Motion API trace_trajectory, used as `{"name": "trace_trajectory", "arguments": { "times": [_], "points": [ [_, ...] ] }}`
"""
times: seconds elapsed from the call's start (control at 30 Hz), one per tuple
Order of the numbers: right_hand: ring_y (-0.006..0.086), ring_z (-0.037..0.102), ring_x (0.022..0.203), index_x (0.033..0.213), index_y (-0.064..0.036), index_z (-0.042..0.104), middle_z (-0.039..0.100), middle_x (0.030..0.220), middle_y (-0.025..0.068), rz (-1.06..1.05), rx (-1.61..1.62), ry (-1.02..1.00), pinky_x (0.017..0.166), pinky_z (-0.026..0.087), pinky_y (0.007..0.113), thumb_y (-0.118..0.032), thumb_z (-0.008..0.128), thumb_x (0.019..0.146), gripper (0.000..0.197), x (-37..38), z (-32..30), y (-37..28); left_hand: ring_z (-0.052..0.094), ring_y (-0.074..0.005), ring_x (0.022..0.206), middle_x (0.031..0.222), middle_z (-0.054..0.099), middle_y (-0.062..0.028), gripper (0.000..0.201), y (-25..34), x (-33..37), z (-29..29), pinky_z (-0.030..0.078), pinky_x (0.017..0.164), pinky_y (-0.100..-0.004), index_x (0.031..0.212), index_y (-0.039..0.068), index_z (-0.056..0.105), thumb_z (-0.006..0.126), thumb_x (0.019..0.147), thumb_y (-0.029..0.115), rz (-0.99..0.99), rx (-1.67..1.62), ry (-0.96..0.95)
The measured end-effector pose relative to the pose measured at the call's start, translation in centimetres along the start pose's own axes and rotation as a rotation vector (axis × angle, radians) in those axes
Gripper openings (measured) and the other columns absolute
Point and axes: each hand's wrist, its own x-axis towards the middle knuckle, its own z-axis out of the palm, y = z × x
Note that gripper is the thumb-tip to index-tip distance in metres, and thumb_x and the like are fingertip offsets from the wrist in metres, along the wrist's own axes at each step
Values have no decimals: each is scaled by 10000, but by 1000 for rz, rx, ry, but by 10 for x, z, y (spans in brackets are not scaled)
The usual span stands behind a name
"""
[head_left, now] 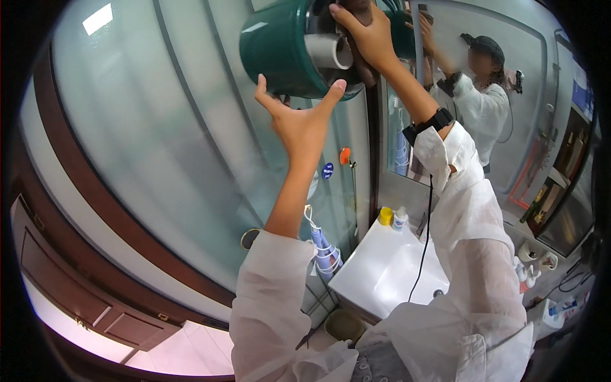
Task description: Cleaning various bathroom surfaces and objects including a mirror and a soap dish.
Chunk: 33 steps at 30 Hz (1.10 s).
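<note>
Up high before me is a dark green cylindrical container [273, 51], tilted on its side with its open end to the right. A short white tube [330, 52] shows inside that opening. My left hand [298, 121] holds the container from below, thumb at its rim and fingers spread along its underside. At the opening, my right hand [371, 35] grips a dark brown cloth [361, 63] that lies against the rim. The far end of the cloth and the container's top run out of the picture.
A white washbasin [363, 270] stands below, with a yellow cup [386, 216] and a white bottle [400, 219] on its edge. To the right hangs a mirror [528, 95]. A frosted glass partition [159, 127] fills the left. A purple hair tool [324, 248] with white cord hangs beside the basin.
</note>
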Motion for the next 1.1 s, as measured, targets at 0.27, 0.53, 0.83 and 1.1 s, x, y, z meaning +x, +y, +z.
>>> {"name": "trace_trajectory", "arguments": {
  "times": [0.27, 0.53, 0.83, 1.1],
  "points": [
    [138, 596, 742, 1022, -5, 602, 643, 803, 106, -139, 51, -25, 690, 468, 288, -233, 678, 791, 333, 11, 15, -5, 513, -294, 1044, 1139, 494, -236, 1070, -20, 14, 9, 402, 935, -370, 1354, 53, 180, 862, 575, 324, 115, -214, 119],
    [209, 601, 729, 1001, 1, 593, 633, 821, 143, -222, -90, -106, 708, 465, 325, -247, 676, 762, 354, 28, 13, -29, 455, -277, 1091, 1209, 412, -215, 1064, -10, 19, 4, 414, 887, -354, 1332, 9, 181, 873, 574, 287, 70, -338, 78],
    [131, 575, 719, 1002, -8, 596, 633, 808, 82, -132, -33, -83, 668, 460, 285, -203, 672, 781, 304, 11, 10, -24, 464, -248, 1060, 1172, 463, -171, 1060, -16, 7, 2, 375, 910, -335, 1354, 37, 200, 873, 576, 290, 39, -258, 106],
    [136, 575, 706, 965, 3, 599, 631, 794, 83, -149, -105, -55, 661, 459, 285, -216, 672, 787, 291, 11, 17, -25, 498, -244, 1040, 1134, 506, -174, 1053, -13, 1, -1, 372, 942, -348, 1357, 29, 208, 862, 586, 322, 31, -244, 106]
  ]
}}
